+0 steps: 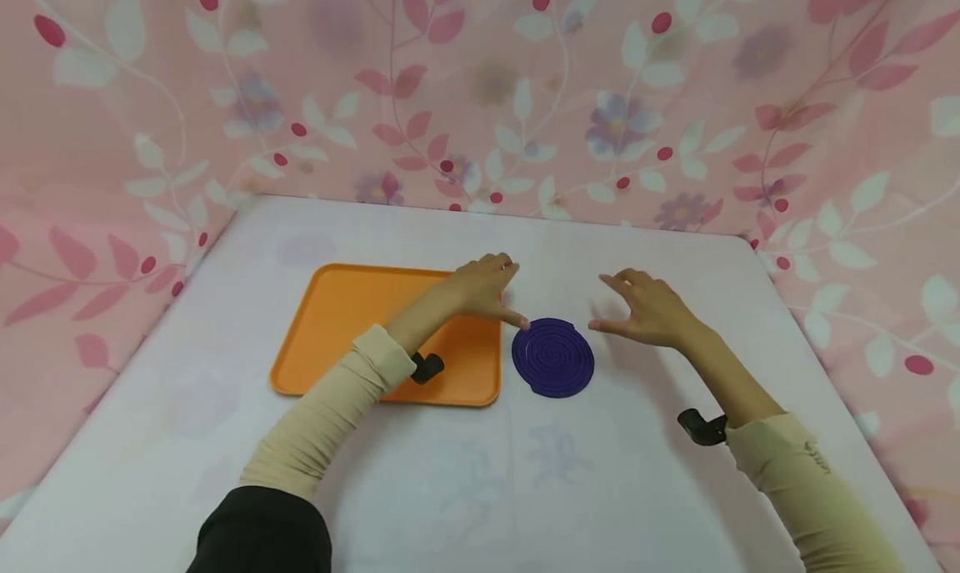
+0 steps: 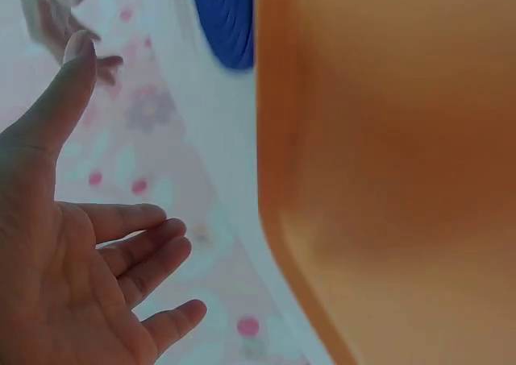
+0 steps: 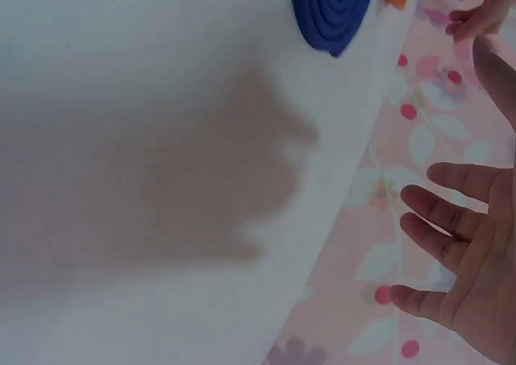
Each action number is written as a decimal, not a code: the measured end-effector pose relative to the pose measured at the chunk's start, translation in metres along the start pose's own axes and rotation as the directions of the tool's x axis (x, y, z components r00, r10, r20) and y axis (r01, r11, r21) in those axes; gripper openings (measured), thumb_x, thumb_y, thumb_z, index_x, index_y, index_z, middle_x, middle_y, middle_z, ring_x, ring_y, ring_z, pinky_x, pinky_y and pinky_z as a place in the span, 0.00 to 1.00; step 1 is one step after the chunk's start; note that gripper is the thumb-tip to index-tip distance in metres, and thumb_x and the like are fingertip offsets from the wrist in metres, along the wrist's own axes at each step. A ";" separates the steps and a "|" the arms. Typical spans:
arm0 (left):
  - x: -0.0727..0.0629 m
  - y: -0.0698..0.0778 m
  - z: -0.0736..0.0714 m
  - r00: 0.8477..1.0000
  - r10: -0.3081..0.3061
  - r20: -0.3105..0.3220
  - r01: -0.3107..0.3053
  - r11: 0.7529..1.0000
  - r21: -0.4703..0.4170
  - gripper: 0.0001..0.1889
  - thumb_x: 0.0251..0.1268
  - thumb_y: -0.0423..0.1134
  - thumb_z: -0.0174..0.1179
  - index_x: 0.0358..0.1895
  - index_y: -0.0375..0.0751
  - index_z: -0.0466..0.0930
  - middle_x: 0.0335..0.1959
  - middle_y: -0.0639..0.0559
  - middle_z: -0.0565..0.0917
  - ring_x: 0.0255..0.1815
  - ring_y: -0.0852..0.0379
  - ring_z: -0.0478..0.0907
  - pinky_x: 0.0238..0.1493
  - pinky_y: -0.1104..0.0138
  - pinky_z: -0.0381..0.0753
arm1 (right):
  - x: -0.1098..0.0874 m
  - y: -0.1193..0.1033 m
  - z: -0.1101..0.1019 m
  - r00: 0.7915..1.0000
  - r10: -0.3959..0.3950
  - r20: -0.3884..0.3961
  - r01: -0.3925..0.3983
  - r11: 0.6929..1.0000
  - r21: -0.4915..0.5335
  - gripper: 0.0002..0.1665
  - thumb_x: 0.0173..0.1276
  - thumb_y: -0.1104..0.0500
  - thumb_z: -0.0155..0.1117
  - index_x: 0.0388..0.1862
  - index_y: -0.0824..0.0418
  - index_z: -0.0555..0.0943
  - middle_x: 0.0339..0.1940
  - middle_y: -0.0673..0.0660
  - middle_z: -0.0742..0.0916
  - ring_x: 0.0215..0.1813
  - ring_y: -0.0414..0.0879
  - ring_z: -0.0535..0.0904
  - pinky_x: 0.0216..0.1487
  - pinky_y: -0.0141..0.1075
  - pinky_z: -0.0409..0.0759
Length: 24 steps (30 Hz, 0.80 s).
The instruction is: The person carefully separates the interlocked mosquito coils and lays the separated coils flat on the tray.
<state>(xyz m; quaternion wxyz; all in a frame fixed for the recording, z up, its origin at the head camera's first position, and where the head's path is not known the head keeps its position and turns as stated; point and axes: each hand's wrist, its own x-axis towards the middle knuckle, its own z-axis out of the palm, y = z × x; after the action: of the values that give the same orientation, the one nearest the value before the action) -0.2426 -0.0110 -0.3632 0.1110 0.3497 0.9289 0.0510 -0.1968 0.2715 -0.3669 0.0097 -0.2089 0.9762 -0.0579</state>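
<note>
A round purple mat with spiral ridges point(image 1: 553, 358) lies flat on the white table, just right of an orange tray point(image 1: 330, 331). In the head view my left hand point(image 1: 483, 288) is over the tray's right end, fingers spread and thumb toward the mat. My right hand point(image 1: 647, 310) hovers to the right of the mat, thumb and fingers apart, facing the left one. Both palms show bare in the wrist views, the left hand point(image 2: 72, 260) beside the tray's rim and the right hand point(image 3: 476, 252) above its own shadow. Neither holds anything.
White cloth covers the table point(image 1: 637, 498), with a pink floral curtain point(image 1: 480, 89) rising behind it and along both sides. The tray takes up the left middle of the table. Small dark wrist cameras hang under both forearms.
</note>
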 end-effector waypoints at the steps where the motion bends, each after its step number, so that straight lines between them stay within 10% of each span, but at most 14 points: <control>1: 0.000 0.006 0.004 1.000 0.024 0.009 -0.024 0.999 0.025 0.54 0.44 0.73 0.56 0.69 0.36 0.56 0.65 0.44 0.63 0.65 0.48 0.61 0.64 0.58 0.65 | -0.002 -0.004 0.006 1.000 -0.020 -0.001 0.020 1.000 0.000 0.49 0.51 0.34 0.63 0.64 0.64 0.68 0.55 0.66 0.76 0.57 0.61 0.71 0.53 0.57 0.68; 8: -0.005 0.031 0.032 0.992 0.096 0.077 -0.109 0.974 0.196 0.52 0.36 0.76 0.57 0.59 0.37 0.69 0.56 0.46 0.67 0.56 0.53 0.65 0.60 0.65 0.66 | -0.016 -0.021 0.039 0.996 -0.074 0.039 0.075 0.997 -0.021 0.54 0.40 0.27 0.66 0.58 0.64 0.74 0.49 0.61 0.78 0.52 0.55 0.74 0.47 0.53 0.72; 24: -0.007 0.040 0.057 0.994 0.083 0.070 -0.094 0.982 0.163 0.47 0.40 0.70 0.62 0.57 0.35 0.69 0.54 0.48 0.66 0.56 0.54 0.63 0.58 0.66 0.67 | -0.028 -0.024 0.062 0.985 -0.175 -0.001 0.175 0.984 0.019 0.61 0.35 0.27 0.68 0.59 0.69 0.72 0.51 0.62 0.75 0.51 0.56 0.74 0.47 0.52 0.73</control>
<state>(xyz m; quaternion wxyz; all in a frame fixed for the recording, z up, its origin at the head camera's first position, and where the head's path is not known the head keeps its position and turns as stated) -0.1982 0.0148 -0.4100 0.1083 0.4003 0.9094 -0.0330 -0.1592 0.2542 -0.4254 0.0067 -0.2938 0.9534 -0.0677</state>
